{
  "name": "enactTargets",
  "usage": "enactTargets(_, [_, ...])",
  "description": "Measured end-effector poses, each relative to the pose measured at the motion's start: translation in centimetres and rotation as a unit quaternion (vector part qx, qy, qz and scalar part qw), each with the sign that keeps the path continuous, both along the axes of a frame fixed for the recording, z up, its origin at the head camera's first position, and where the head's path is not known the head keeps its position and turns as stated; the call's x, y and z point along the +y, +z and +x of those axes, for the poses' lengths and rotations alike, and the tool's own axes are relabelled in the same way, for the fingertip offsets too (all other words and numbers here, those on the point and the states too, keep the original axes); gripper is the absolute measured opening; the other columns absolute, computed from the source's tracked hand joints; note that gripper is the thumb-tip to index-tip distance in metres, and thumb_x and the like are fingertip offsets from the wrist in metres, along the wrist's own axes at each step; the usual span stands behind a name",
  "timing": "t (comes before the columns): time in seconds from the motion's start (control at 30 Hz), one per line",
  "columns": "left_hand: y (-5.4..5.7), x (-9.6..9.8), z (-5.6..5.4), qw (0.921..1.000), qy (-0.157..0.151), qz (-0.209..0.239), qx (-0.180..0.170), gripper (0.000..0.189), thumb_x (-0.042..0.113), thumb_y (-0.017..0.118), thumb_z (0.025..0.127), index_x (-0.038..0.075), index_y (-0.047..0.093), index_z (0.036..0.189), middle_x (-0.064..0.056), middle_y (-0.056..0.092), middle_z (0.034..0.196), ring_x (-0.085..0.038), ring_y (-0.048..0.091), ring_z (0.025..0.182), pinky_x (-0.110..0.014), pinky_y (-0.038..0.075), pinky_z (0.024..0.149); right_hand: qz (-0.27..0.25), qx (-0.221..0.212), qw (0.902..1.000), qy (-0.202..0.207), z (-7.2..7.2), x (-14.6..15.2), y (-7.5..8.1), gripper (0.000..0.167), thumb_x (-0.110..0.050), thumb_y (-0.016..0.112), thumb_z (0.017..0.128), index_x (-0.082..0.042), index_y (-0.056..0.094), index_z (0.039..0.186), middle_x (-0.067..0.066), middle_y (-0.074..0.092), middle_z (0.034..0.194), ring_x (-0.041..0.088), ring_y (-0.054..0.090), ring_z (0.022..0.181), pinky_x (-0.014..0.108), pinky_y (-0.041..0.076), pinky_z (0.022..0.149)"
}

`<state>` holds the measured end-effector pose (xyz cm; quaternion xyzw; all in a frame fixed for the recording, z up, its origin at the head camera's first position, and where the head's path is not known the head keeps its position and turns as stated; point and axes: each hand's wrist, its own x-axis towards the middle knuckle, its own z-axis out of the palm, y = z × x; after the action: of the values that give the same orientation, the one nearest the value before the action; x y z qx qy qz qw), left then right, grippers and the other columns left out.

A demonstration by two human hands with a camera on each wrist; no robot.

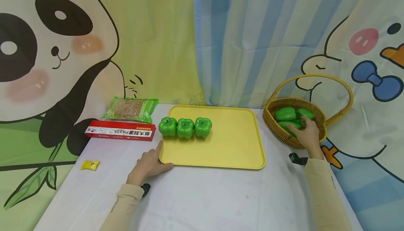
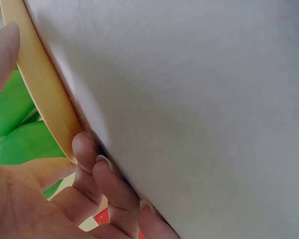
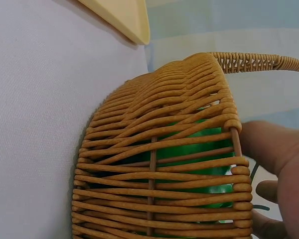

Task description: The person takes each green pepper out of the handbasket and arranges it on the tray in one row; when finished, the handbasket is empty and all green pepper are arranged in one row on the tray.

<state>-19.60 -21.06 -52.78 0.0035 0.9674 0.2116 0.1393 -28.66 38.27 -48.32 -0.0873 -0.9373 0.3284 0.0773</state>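
Three green bell peppers (image 1: pixel 185 128) stand in a row along the left side of a yellow tray (image 1: pixel 233 138). My left hand (image 1: pixel 150 162) touches the tray's front left corner, its thumb along the front edge and its forefinger along the left edge. In the left wrist view, fingertips lie against the table beside the tray's rim. My right hand (image 1: pixel 306 134) reaches into a wicker basket (image 1: pixel 279 138) of green peppers (image 1: pixel 285 114). Its thumb and fingers are spread over the peppers; whether they grip one I cannot tell. In the right wrist view, the basket's woven wall (image 3: pixel 159 174) partly hides them.
Left of the tray lie a red and white pasta box (image 1: pixel 120 130) and, behind it, a green-edged bag of dry noodles (image 1: pixel 130 109). A small yellow packet (image 1: pixel 89 165) rests nearer the table's left edge. The basket's tall handle (image 1: pixel 315 76) arches over it. A printed curtain (image 1: pixel 227 41) hangs behind.
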Motion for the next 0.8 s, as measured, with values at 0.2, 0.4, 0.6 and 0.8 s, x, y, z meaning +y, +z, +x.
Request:
enactTargets(0.2, [0.01, 0.01, 0.02, 1.0000, -0.002, 0.001, 0.000, 0.116, 0.064, 0.076, 0.078, 0.010, 0.016, 0.162, -0.026, 0.057, 0.135, -0.043, 0.059, 0.113, -0.074, 0.043, 0.094, 0.007, -0.010, 0.9999, -0.005, 0.09, -0.03, 0.06, 0.083, -0.045, 0.061, 0.098, 0.009, 0.028, 0.152, 0.039, 0.040, 0.142, 0.052, 0.044, 0.123, 0.064, 0.043, 0.096])
enactTargets(0.4, [0.03, 0.01, -0.06, 1.0000, -0.001, 0.000, 0.002, 0.116, 0.064, 0.075, 0.078, 0.010, 0.015, 0.162, -0.026, 0.057, 0.135, -0.043, 0.058, 0.115, -0.075, 0.042, 0.095, 0.003, -0.019, 0.9997, -0.015, 0.06, -0.10, 0.22, 0.083, -0.046, 0.060, 0.098, 0.007, 0.029, 0.153, 0.039, 0.042, 0.144, 0.053, 0.044, 0.128, 0.065, 0.043, 0.099])
enactTargets(0.6, [0.01, 0.01, -0.10, 1.0000, 0.000, 0.001, 0.003, 0.117, 0.064, 0.075, 0.078, 0.011, 0.015, 0.162, -0.026, 0.057, 0.135, -0.043, 0.058, 0.115, -0.074, 0.043, 0.095, -0.008, -0.019, 0.9992, -0.035, 0.13, -0.27, 0.29, 0.082, -0.047, 0.061, 0.097, 0.004, 0.031, 0.154, 0.037, 0.042, 0.147, 0.052, 0.043, 0.132, 0.065, 0.042, 0.102])
enactTargets(0.8, [0.01, -0.01, 0.00, 1.0000, 0.001, 0.002, 0.000, 0.116, 0.064, 0.075, 0.078, 0.011, 0.015, 0.162, -0.026, 0.057, 0.136, -0.044, 0.058, 0.115, -0.074, 0.043, 0.095, -0.034, -0.006, 0.9978, -0.056, 0.44, -0.36, 0.52, 0.081, -0.048, 0.063, 0.096, 0.001, 0.034, 0.153, 0.034, 0.042, 0.149, 0.050, 0.043, 0.133, 0.064, 0.042, 0.103])
